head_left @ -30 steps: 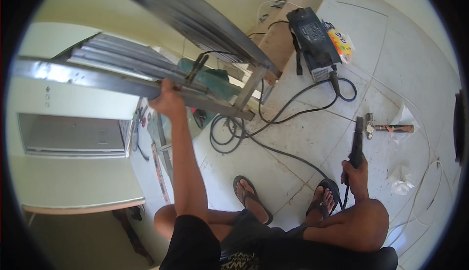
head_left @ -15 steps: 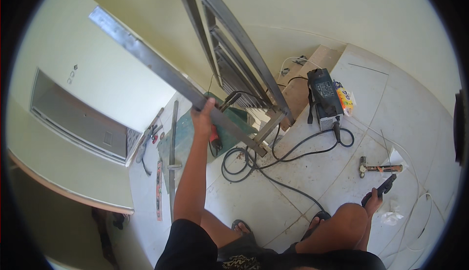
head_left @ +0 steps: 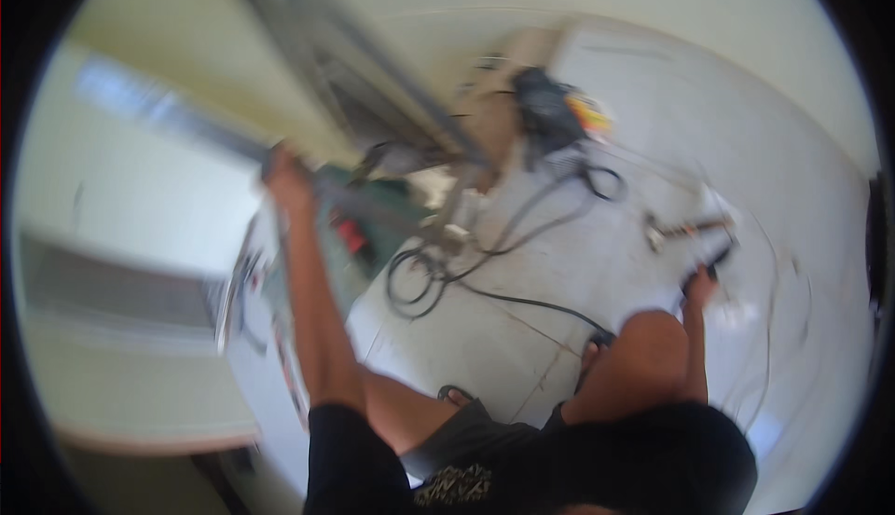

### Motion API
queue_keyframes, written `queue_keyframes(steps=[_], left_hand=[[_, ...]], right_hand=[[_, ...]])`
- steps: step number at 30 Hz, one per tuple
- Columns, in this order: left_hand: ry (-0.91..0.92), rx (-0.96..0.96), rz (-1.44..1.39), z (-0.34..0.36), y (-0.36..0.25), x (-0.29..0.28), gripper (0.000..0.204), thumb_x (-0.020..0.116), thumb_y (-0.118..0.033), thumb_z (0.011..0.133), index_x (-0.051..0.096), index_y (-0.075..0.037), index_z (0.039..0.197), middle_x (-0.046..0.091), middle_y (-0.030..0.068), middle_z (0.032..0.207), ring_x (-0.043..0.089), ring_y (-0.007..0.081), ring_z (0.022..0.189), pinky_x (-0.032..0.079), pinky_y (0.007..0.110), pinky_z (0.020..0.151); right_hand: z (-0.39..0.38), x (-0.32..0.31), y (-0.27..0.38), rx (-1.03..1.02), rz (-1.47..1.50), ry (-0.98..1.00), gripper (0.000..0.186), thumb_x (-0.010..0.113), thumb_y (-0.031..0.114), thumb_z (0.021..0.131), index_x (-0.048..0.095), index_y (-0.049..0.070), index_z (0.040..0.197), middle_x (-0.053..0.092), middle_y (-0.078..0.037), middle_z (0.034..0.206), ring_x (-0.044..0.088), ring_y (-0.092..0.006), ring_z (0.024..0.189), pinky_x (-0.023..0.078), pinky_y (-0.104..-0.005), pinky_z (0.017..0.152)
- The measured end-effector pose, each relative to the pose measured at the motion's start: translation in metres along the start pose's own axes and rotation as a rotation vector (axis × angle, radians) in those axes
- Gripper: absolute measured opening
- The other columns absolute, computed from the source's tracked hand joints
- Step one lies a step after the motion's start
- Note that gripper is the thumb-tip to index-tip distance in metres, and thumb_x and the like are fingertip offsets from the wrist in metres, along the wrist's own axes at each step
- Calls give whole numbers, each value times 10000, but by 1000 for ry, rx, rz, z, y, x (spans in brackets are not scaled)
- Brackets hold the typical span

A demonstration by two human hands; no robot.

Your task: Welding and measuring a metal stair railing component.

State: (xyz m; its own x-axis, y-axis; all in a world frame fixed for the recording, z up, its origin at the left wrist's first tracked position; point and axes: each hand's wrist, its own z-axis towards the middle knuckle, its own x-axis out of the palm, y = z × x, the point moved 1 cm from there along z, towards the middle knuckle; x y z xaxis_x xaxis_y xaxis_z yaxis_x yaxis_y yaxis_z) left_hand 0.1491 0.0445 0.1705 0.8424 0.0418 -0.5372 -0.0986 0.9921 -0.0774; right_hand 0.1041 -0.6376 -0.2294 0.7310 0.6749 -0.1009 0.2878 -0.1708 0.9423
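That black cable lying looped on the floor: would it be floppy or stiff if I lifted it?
The black cable would probably bend easily, as it curves into loops. It may spring back a little rather than hang limp, since those loops look rounded and smooth. Pulled quickly, it might tangle, because the loops overlap.

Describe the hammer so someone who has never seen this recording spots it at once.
On the white tiled floor, go down and right from the black box toward the right hand. Just above that hand's black tool in the picture lies the hammer, head to the left. Unlike the tool, it lies unheld and has a pale head.
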Motion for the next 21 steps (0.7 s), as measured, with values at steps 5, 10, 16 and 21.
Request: queue_keyframes(steps=[5,10,16,21], left_hand=[[-70,-741,-1034,23,-48,-15,199,556,-182,858,503,-84,693,456,15,603,448,139,567,400,285,595],[-54,-693,-1052,17,-83,-15,186,604,-144,834,502,-80,693,454,14,618,444,134,568,389,284,567],[-102,-753,-1024,15,-87,-19,137,609,-118,830,522,-58,742,456,11,636,443,122,583,384,279,568],[-69,-659,-950,15,-9,-14,305,439,-167,922,579,-19,1149,618,70,919,587,200,795,485,316,755]], right_hand=[[-20,26,34,61,134,93,198,605,197,755,506,41,685,502,-37,547,473,-133,420,367,-289,388],[-10,20,47,121,21,46,173,593,160,770,503,19,730,503,-52,545,468,-134,405,376,-282,383],[6,39,54,90,94,93,207,606,186,739,548,-12,721,535,-75,562,499,-155,419,400,-300,393],[10,55,42,72,-229,-47,296,628,281,733,585,-8,686,568,-95,586,550,-182,485,444,-348,454]])
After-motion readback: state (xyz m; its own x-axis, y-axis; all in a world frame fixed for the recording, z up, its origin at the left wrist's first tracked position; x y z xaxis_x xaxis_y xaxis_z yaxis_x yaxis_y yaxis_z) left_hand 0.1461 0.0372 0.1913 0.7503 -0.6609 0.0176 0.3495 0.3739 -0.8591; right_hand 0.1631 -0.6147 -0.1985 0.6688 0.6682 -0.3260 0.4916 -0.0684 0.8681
